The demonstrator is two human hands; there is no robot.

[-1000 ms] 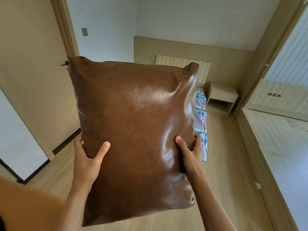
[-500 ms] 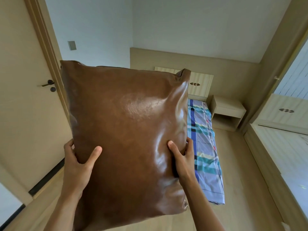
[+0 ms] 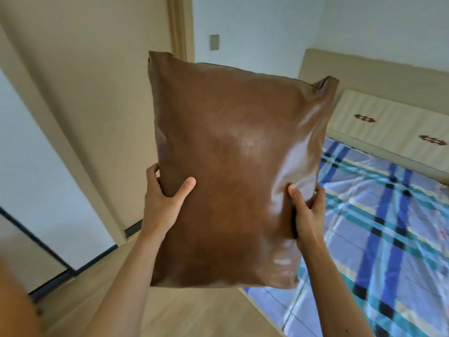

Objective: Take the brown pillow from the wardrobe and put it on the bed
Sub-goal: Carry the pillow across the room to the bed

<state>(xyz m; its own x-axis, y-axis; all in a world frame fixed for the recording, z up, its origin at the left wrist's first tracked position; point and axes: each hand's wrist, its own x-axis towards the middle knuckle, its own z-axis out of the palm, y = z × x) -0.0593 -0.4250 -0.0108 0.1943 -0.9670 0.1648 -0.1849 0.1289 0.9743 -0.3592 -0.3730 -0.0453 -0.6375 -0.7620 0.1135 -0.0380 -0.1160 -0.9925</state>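
A shiny brown leather pillow (image 3: 233,171) fills the middle of the view, held upright in the air. My left hand (image 3: 165,200) grips its left edge, thumb pressed on the front. My right hand (image 3: 307,210) clamps its right edge, thumb on the front and fingers behind. The bed (image 3: 379,229), covered by a blue, teal and white checked sheet, lies low at the right, partly hidden behind the pillow. The wardrobe is out of view.
A cream padded headboard (image 3: 388,122) runs along the bed's far side. A beige door (image 3: 97,98) and its frame stand at the left. Light wooden floor (image 3: 184,310) lies below the pillow, between me and the bed.
The view has swung and come closer to the bed, which now fills the right side. The nightstand has left the view. Both hands keep the same grip on the pillow.
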